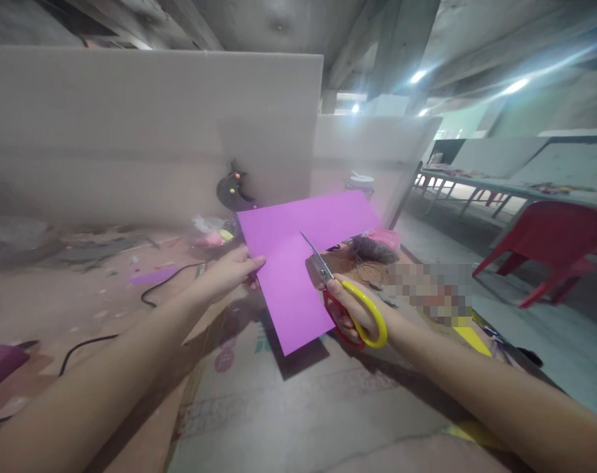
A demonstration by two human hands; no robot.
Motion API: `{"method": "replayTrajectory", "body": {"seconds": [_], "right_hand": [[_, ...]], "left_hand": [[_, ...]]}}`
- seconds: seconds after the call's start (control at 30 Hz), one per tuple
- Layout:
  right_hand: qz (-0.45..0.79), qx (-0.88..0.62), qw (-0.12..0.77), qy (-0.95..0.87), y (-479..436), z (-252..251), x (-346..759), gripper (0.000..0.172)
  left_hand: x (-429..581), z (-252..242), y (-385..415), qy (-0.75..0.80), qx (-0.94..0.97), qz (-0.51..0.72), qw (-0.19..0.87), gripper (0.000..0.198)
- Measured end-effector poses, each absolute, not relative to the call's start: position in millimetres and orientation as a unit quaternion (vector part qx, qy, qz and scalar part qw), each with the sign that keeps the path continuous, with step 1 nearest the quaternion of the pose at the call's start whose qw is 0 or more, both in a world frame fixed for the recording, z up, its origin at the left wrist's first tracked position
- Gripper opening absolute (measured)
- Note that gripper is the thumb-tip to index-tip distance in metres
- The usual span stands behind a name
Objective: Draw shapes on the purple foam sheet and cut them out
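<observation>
A purple paper sheet [298,263] is held up above the cardboard-covered table [288,407]. My left hand [229,270] pinches the sheet's left edge, fingers closed on it. My right hand [358,312] grips scissors [345,295] with one red and one yellow handle loop. Their metal blades point up and left over the sheet's right edge, and the right edge of the sheet lies at the blades.
A black cable [165,284] runs across the table on the left. A black glue gun [232,190] leans against the grey partition [150,131]. Pink items and yarn [375,246] lie behind the sheet. A red plastic chair [549,249] stands at right.
</observation>
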State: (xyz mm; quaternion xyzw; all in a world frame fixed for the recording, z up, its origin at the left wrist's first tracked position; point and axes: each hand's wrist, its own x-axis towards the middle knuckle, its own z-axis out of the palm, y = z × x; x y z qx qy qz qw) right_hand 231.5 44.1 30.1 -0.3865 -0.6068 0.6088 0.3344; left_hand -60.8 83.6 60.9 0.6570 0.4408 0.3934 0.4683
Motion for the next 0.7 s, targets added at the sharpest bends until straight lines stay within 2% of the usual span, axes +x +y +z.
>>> {"method": "replayTrajectory", "body": {"seconds": [0.27, 0.4, 0.57, 0.7], "right_hand": [[0.661, -0.373, 0.293, -0.582, 42.3, 37.1, 228.0, 0.071], [0.669, -0.402, 0.301, -0.548, 37.2, 40.7, 225.2, 0.07], [0.693, -0.463, 0.265, -0.485, 35.9, 42.8, 221.7, 0.068], [0.715, -0.456, 0.252, -0.465, 35.9, 42.7, 220.5, 0.07]], "left_hand": [[-67.1, 62.6, 75.4, 0.409, 0.697, 0.265, 0.526, 0.043], [-66.0, 67.4, 71.0, 0.41, 0.702, 0.233, 0.533, 0.048], [-64.8, 65.0, 73.1, 0.444, 0.701, 0.239, 0.504, 0.057], [-65.4, 60.1, 74.2, 0.45, 0.703, 0.211, 0.509, 0.061]]}}
